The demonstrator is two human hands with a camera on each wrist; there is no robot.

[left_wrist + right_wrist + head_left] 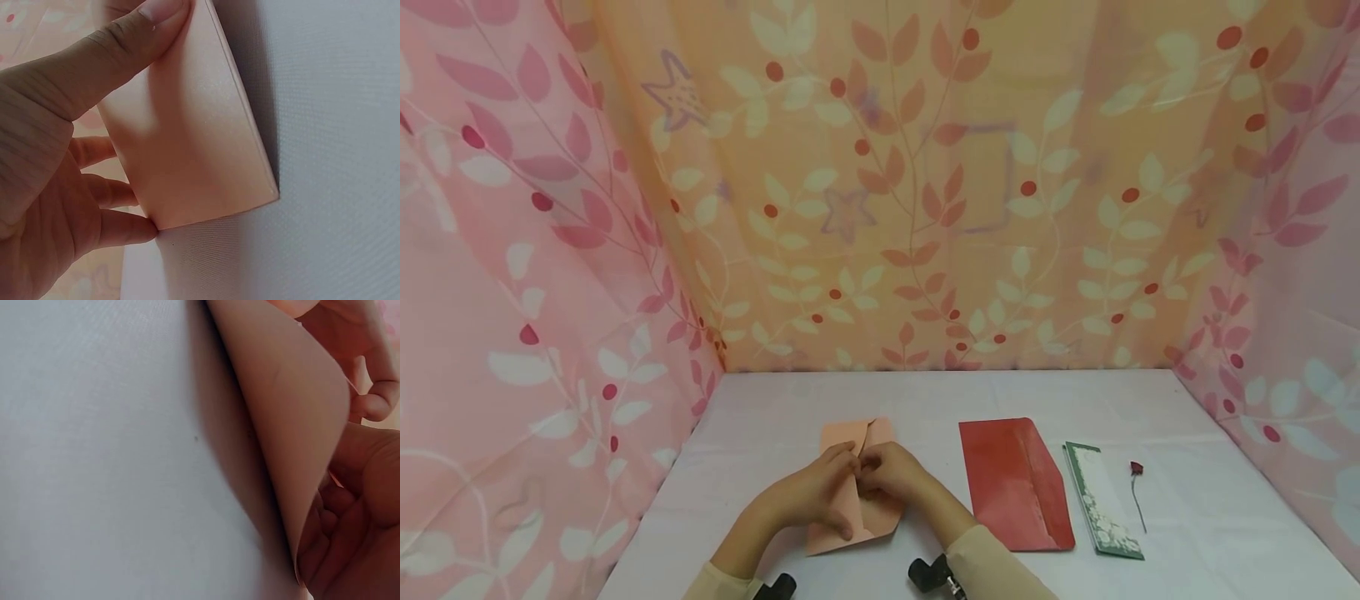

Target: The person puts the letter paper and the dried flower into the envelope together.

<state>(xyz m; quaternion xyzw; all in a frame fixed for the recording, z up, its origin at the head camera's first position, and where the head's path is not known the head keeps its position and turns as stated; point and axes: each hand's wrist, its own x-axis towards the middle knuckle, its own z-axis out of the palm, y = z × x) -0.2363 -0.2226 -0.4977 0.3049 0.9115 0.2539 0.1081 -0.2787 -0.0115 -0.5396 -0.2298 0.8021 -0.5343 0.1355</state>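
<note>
A peach paper envelope (pixel 842 433) is held just above the white table, its flap (pixel 287 394) standing out on the right side. My left hand (pixel 812 492) grips the envelope's left part; in the left wrist view the thumb lies across the smooth paper face (pixel 200 150) and the other fingers are at its edge and behind. At the envelope's opening, my right hand (pixel 891 472) has its fingers curled and pinches the paper by the flap. Both hands meet near the middle of the envelope. The right fingertips are partly hidden behind the paper.
Right of the hands lies a red envelope (pixel 1000 475) with its flap side to the right. Beyond it are a green-edged card with white flowers (pixel 1108 517) and a small red rose on a thin stem (pixel 1137 471). Patterned curtains (pixel 910 167) enclose the white table (pixel 760 400).
</note>
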